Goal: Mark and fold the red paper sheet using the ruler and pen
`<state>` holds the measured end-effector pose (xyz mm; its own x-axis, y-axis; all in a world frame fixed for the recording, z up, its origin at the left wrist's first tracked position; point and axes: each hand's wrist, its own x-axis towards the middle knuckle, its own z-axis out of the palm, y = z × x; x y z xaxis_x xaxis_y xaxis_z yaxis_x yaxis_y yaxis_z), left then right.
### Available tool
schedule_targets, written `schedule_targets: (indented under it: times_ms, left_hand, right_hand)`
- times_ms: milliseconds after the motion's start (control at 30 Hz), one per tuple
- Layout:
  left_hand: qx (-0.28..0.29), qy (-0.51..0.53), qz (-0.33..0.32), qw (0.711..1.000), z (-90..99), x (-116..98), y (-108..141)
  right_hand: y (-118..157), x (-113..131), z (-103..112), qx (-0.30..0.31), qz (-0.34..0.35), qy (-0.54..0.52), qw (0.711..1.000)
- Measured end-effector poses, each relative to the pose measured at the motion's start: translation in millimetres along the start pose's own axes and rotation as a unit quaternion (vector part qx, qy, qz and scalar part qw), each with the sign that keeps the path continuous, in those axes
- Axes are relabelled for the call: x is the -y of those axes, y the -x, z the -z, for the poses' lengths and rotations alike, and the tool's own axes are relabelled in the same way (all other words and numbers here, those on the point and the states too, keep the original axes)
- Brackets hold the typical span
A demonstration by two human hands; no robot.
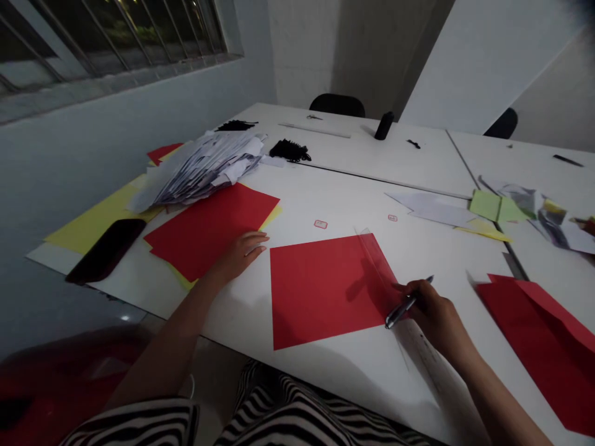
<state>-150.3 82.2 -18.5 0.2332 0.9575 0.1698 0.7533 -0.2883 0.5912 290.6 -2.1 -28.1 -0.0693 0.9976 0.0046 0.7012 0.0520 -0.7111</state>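
Note:
A red sheet [320,291] lies flat on the white table in front of me. Across its right edge rests a clear ruler [379,266]. My right hand [425,303] is closed around a pen [402,311] at the sheet's right side, its fingers also by the ruler. Between this sheet and a stack of red and yellow sheets [211,229] is my left hand [244,251], its fingers apart and holding nothing, near the stack's right edge.
A heap of cut papers [209,164] and a dark phone-like object [109,248] are on the left. More red sheets [543,334] lie at the right. Beyond are black cords [289,150], a black cylinder [384,126], scissors [314,117] and green paper [497,206].

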Motion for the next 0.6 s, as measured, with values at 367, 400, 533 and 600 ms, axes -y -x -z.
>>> schedule_targets:
  times_ms: [367, 400, 533, 600]
  left_hand:
    - [0.015, 0.058, -0.068, 0.996, -27.5, -53.7, -26.4]
    - [0.032, 0.059, -0.084, 0.994, -36.6, -66.9, -34.9]
    - [0.069, 0.060, -0.138, 0.986, -78.6, -107.5, -60.2]
    - [0.077, 0.047, -0.143, 0.986, -98.4, -116.6, -63.9]
  right_hand:
    - [-14.4, 27.0, -26.9, -0.035, 0.087, 0.144, 0.985]
    - [-15.2, 34.2, -33.4, -0.037, 0.084, 0.185, 0.978]
    - [-15.5, 58.8, -60.7, 0.019, 0.064, 0.296, 0.953]
    - [-14.6, 64.3, -69.2, 0.033, 0.064, 0.289, 0.955]
